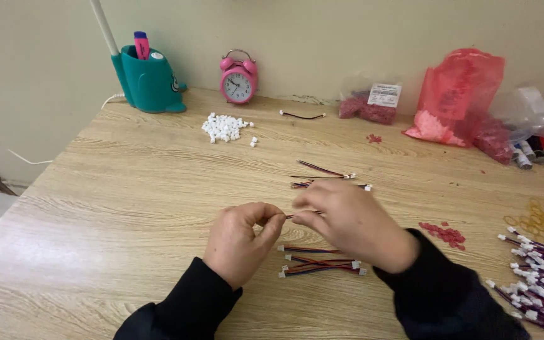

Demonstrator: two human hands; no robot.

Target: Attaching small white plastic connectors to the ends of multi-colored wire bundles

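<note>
Near the front of the wooden table (127, 189), well in front of the pink alarm clock (238, 80), the left hand (243, 239) and right hand (347, 221) both pinch one thin wire lead (297, 215) tight between fingertips, so it stays straight. More finished leads (319, 261) lie just below it.

A thin wire lead (292, 216) of dark red and purple strands runs level between the pinched fingertips of both hands. Just below the grip lie finished leads (319, 261) with white end plugs, roughly parallel on the wood; more leads (328, 176) lie just above it.
</note>
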